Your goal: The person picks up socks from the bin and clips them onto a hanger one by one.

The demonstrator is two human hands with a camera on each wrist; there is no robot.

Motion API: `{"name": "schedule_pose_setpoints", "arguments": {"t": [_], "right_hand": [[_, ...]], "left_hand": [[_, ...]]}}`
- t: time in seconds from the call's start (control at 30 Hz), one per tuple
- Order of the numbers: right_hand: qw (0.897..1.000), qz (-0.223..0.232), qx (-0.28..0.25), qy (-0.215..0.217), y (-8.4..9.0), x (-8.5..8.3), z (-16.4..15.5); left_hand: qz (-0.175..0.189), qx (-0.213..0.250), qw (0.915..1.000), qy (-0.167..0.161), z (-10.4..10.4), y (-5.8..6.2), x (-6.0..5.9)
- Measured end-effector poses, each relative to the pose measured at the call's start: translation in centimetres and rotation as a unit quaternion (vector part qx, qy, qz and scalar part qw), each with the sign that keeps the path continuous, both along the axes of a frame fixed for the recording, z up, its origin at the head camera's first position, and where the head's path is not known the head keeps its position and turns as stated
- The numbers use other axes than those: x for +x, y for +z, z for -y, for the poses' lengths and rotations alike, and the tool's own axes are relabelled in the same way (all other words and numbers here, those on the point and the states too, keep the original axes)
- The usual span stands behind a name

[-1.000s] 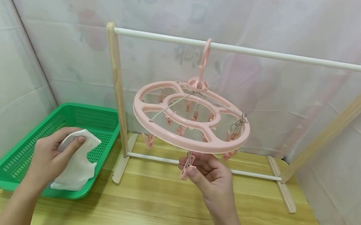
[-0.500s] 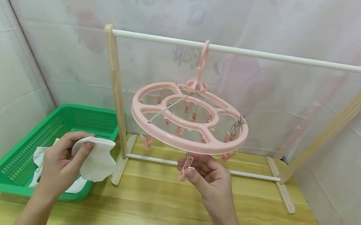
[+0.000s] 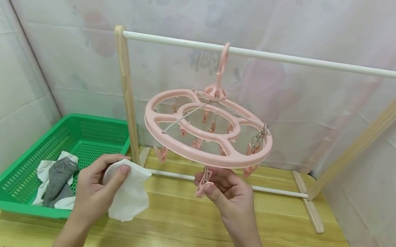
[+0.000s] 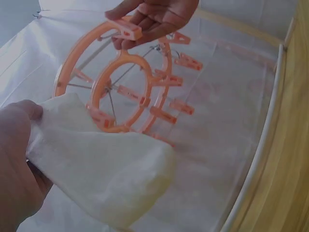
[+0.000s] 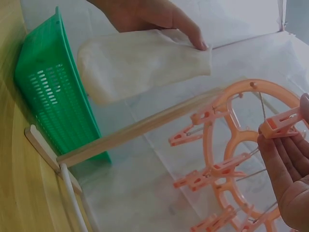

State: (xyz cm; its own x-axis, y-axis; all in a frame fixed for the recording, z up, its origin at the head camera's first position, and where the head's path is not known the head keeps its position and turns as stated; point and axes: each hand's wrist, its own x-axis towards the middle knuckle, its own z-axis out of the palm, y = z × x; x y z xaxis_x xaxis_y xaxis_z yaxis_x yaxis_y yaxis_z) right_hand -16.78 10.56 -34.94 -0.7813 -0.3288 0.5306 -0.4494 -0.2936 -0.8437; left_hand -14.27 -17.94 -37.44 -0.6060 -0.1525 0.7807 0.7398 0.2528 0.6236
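The left hand [image 3: 93, 193] pinches a white sock [image 3: 127, 192] above the table [image 3: 179, 234] near its left edge. The right hand [image 3: 233, 197] pinches a pink clip [image 3: 203, 182] under the round hanger [image 3: 207, 131]. White sheeting walls the room. A green basket [image 3: 17, 193] in the back left corner holds white and grey socks [image 3: 57, 178].

Two hands are showing: the left hand [image 3: 93, 193] is holding one white sock [image 3: 128, 192], and the right hand [image 3: 232, 199] is pinching one pink clip [image 3: 204, 182]. One round pink clip hanger [image 3: 207, 131] is hanging from one wooden drying rack [image 3: 272, 56]; its clips are partly hiding one another, so their number cannot be told. One green basket [image 3: 23, 203] is sitting on one wooden table [image 3: 202, 238], holding one grey sock [image 3: 58, 181] among white cloth [image 3: 42, 169].
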Motion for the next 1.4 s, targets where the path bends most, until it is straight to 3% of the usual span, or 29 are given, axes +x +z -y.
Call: {"name": "schedule_pose_setpoints", "arguments": {"t": [0.27,0.57,0.77,0.97,1.07,1.4], "right_hand": [[1.0,0.003,0.006,-0.01,0.0,0.0,0.0],[1.0,-0.006,0.008,-0.009,-0.3,-0.1,0.0],[1.0,-0.013,0.006,-0.006,-0.5,0.0,0.3],[0.999,-0.022,0.012,-0.023,-0.4,-0.1,0.3],[0.999,-0.026,0.011,-0.02,-0.3,-0.1,0.4],[0.999,-0.042,-0.011,-0.032,0.1,0.0,0.7]], "left_hand": [[0.004,0.044,0.996,-0.077,-2.2,0.3,-0.1],[0.056,0.064,0.9909,-0.104,-5.2,0.9,-0.5],[0.085,0.039,0.9876,-0.126,-5.8,0.8,-0.4],[0.09,0.016,0.9826,-0.162,-6.3,0.6,-0.7],[0.09,0.009,0.982,-0.166,-6.3,0.5,-0.7],[0.074,-0.018,0.9878,-0.136,-6.4,0.4,-1.1]]}}
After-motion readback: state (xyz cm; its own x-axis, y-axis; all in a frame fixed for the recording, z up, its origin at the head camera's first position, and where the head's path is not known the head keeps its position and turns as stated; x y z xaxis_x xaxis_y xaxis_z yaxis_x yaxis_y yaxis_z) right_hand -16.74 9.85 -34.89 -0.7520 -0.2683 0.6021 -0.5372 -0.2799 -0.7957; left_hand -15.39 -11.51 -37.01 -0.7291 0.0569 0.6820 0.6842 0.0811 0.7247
